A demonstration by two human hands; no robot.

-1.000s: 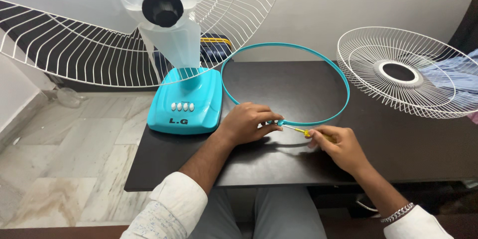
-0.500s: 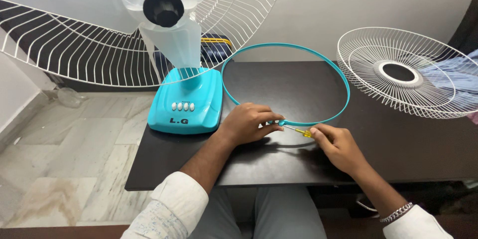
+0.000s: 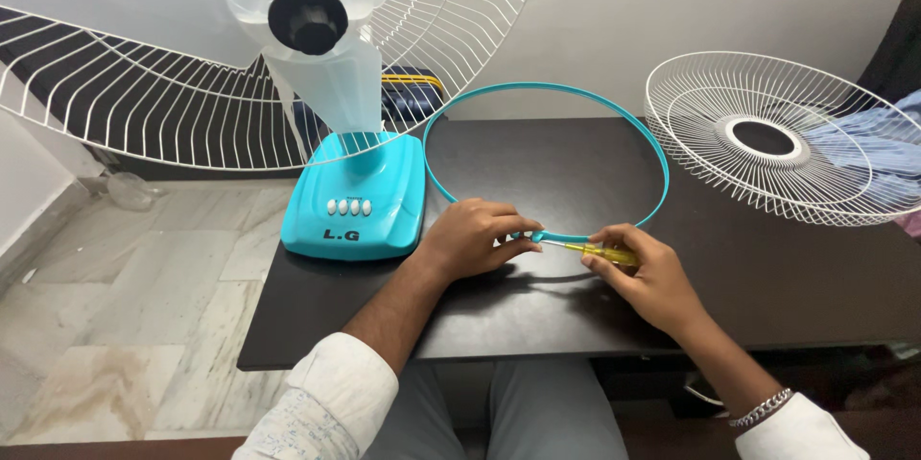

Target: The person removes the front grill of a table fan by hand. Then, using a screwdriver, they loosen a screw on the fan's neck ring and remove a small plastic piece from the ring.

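Right hand [image 3: 645, 280] has re-gripped the small yellow-handled screwdriver [image 3: 593, 251], fingers now closed further up its handle, tip at the clamp of the thin teal plastic ring [image 3: 662, 151] on the dark desk [image 3: 787, 278]. Left hand [image 3: 475, 235] still pinches the ring there, so the driving goes on.

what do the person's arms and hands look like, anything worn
Both hands are bare, no gloves. The left hand comes out of a white sleeve with a faint pale print, pushed up the forearm. The right hand has a silver chain bracelet at the wrist, beside a white cuff.
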